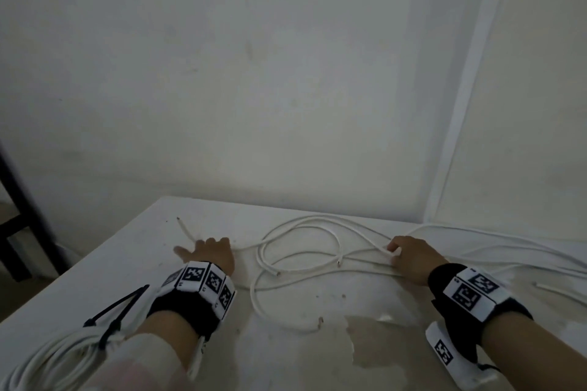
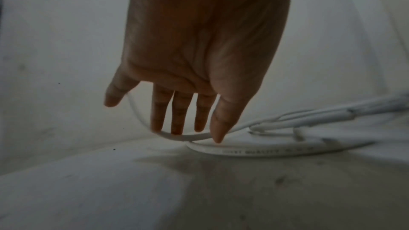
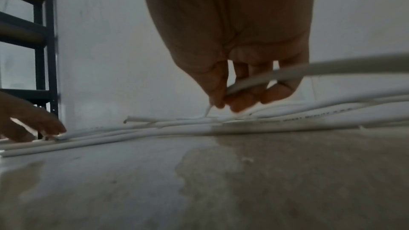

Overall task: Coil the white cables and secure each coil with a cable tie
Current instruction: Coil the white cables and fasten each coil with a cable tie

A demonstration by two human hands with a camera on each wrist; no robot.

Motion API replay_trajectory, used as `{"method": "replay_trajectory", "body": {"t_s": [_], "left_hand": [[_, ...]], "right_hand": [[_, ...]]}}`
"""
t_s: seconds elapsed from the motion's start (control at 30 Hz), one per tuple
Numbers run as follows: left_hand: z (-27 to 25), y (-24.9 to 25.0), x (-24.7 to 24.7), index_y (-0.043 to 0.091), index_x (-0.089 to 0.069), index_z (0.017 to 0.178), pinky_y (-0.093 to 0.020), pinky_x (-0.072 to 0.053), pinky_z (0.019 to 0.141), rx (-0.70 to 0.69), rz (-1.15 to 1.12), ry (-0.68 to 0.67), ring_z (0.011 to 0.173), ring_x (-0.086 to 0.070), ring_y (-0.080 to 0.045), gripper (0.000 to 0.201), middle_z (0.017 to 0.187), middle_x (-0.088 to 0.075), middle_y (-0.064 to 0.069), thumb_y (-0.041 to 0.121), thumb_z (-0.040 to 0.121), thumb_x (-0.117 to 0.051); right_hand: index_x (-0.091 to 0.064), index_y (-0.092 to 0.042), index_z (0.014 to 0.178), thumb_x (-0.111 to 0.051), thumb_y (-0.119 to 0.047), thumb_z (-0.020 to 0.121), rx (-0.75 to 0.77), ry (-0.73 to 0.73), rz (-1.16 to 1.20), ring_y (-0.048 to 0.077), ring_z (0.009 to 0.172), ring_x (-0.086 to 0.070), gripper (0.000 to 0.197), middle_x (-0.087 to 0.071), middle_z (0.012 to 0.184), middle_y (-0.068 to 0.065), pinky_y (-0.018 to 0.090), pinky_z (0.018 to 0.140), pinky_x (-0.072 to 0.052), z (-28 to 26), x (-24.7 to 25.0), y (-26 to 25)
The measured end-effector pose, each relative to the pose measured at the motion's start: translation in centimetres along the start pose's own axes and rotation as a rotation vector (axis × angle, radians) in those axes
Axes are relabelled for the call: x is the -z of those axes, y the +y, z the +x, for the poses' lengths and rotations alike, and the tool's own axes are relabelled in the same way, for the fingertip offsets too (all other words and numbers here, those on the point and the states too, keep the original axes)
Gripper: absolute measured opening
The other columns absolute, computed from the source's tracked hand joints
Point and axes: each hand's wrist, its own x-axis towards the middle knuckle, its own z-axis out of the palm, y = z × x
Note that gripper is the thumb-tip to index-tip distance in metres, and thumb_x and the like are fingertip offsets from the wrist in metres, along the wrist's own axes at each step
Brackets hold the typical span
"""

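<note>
Head view: cables [image 1: 305, 251] near table edge [image 1: 222, 201]

A white table [image 1: 317, 343] is sitting against a pale wall, and its top is looking worn, with brownish patches where the paint is peeling near the front. Loose white cables [image 1: 305, 251] are lying on it in wide, messy loops near the middle, and more cable is trailing off to the right of those loops. A cut cable end [image 1: 182, 225] is poking out to the left of the loops. A finished coil [image 1: 50, 355] is resting at the table's front left corner, far from the loops, and black cable ties [image 1: 114, 311] are sticking out of it.
</note>
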Motion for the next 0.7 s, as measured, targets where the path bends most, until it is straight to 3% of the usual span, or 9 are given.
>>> {"method": "replay_trajectory", "body": {"t_s": [0.1, 0.23, 0.33, 0.4, 0.5, 0.57, 0.63, 0.7], "left_hand": [[0.0, -0.1, -0.3, 0.022, -0.035, 0.138, -0.062, -0.010, 0.111, 0.047, 0.097, 0.019, 0.137, -0.025, -0.028, 0.043, 0.145, -0.033, -0.006, 0.016, 0.095, -0.028], [-0.2, -0.2, 0.3, 0.025, -0.040, 0.136, -0.051, -0.016, 0.112, 0.022, 0.197, 0.138, 0.136, -0.021, -0.030, 0.042, 0.142, -0.035, -0.006, 0.022, 0.095, -0.030], [-1.2, 0.5, 1.2, 0.023, -0.037, 0.135, -0.049, -0.012, 0.114, -0.028, 0.206, 0.289, 0.139, -0.016, -0.031, 0.040, 0.143, -0.037, -0.004, 0.023, 0.097, -0.027], [-2.1, 1.1, 1.9, 0.020, -0.040, 0.131, -0.053, -0.008, 0.114, -0.062, 0.190, 0.358, 0.136, -0.025, -0.028, 0.037, 0.134, -0.049, -0.001, 0.020, 0.097, -0.027], [-3.3, 1.4, 2.3, 0.017, -0.045, 0.122, -0.060, -0.005, 0.112, -0.127, 0.078, 0.408, 0.117, -0.049, -0.022, 0.030, 0.111, -0.062, 0.000, 0.015, 0.096, -0.029], [-3.8, 1.3, 2.4, 0.015, -0.046, 0.119, -0.060, -0.006, 0.111, -0.155, -0.045, 0.438, 0.107, -0.057, -0.023, 0.027, 0.104, -0.065, -0.001, 0.015, 0.097, -0.030], [-4.5, 1.2, 2.8, 0.013, -0.046, 0.119, -0.054, -0.008, 0.113, -0.189, -0.090, 0.499, 0.101, -0.061, -0.022, 0.027, 0.100, -0.067, -0.001, 0.017, 0.098, -0.029], [-5.7, 1.3, 3.1, 0.010, -0.046, 0.117, -0.045, -0.026, 0.106, -0.254, -0.145, 0.540, 0.094, -0.062, -0.025, 0.027, 0.098, -0.067, -0.005, 0.020, 0.100, -0.026]], "right_hand": [[-0.051, -0.010, 0.117, -0.035, -0.008, 0.094, 0.045, 0.138, 0.047, 0.028, 0.112, -0.047, 0.028, -0.049, 0.124, 0.013, 0.027, 0.086, -0.034, 0.0, 0.5, 0.2], [-0.053, -0.013, 0.115, -0.036, -0.024, 0.097, 0.086, 0.318, 0.099, 0.028, 0.102, -0.053, 0.027, -0.054, 0.114, 0.013, 0.030, 0.078, -0.036, -1.4, 2.1, 0.8], [-0.056, -0.012, 0.110, -0.036, -0.028, 0.098, 0.128, 0.404, 0.089, 0.028, 0.096, -0.055, 0.028, -0.058, 0.107, 0.010, 0.029, 0.071, -0.034, -2.3, 3.3, 1.5], [-0.057, -0.006, 0.104, -0.038, -0.021, 0.098, 0.139, 0.488, 0.109, 0.029, 0.092, -0.054, 0.025, -0.057, 0.103, 0.010, 0.029, 0.070, -0.031, -2.7, 4.1, 2.1], [-0.059, 0.000, 0.091, -0.042, -0.008, 0.095, 0.217, 0.599, 0.055, 0.030, 0.081, -0.051, 0.019, -0.054, 0.091, 0.012, 0.031, 0.066, -0.033, -3.1, 5.1, 3.2], [-0.060, -0.001, 0.075, -0.057, 0.009, 0.082, 0.348, 0.718, -0.062, 0.025, 0.065, -0.044, 0.013, -0.055, 0.077, 0.013, 0.033, 0.056, -0.033, -3.8, 5.5, 3.7], [-0.055, -0.006, 0.060, -0.068, 0.024, 0.054, 0.476, 0.771, -0.210, 0.018, 0.055, -0.034, 0.033, -0.052, 0.063, 0.010, 0.029, 0.044, -0.029, -4.9, 5.7, 4.0], [-0.053, -0.009, 0.055, -0.070, 0.026, 0.040, 0.528, 0.766, -0.306, 0.016, 0.052, -0.032, 0.041, -0.050, 0.058, 0.008, 0.020, 0.040, -0.019, -6.4, 6.2, 3.7]]}}
